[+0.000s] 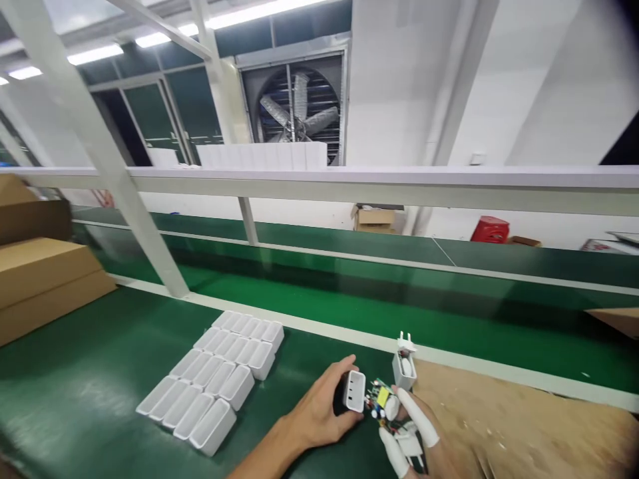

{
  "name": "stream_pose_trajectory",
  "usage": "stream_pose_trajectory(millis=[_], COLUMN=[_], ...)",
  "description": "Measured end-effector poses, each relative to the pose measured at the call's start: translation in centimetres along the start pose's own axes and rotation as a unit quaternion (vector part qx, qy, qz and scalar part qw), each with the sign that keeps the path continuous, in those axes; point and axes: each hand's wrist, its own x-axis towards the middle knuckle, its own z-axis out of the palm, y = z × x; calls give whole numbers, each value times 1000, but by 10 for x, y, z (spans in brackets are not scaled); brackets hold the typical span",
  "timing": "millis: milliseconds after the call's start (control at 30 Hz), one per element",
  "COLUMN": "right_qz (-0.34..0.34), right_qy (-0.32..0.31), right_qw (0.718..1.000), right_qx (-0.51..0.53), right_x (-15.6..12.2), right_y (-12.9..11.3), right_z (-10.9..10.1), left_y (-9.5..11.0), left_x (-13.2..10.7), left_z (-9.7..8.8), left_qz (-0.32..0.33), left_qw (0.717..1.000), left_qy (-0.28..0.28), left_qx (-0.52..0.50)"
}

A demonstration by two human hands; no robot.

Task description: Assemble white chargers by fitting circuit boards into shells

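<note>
My left hand (319, 409) is closed around a small charger part with a white face plate (353, 392) and a black back. My right hand (412, 432), with white finger cots on its fingertips, pinches a green circuit board (380, 399) that joins that face plate. Just behind the right fingers a white charger shell with two plug pins (404, 366) stands upright on the bench. Another white plug piece lies under the right hand's fingers. Both hands are low in the view, at the edge of a brown board (524, 426).
Several empty white charger housings (214, 382) lie in rows on the green bench mat, left of my hands. Cardboard boxes (44, 279) are stacked at far left. A green conveyor belt (399, 299) runs behind, under a white frame rail (349, 183). A large wall fan is beyond.
</note>
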Motion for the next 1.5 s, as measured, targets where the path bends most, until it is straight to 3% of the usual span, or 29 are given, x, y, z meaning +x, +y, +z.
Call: stream_pose_trajectory(millis=[200, 300, 1167, 1500], right_qz=[-128, -148, -75, -52], right_qy=[-29, -26, -99, -92], right_qw=[991, 988, 991, 993], right_qx=[-38, -42, -50, -42], right_x=[12, 16, 12, 21], right_y=[-10, -10, -10, -17], right_z=[-2, -3, -9, -12], left_y=[9, 10, 13, 15], left_x=[5, 6, 10, 11], left_z=[-1, 0, 2, 2], left_qz=[58, 78, 115, 82], left_qw=[998, 996, 990, 994], left_qy=[-10, -17, -37, -47], left_qx=[22, 27, 70, 62])
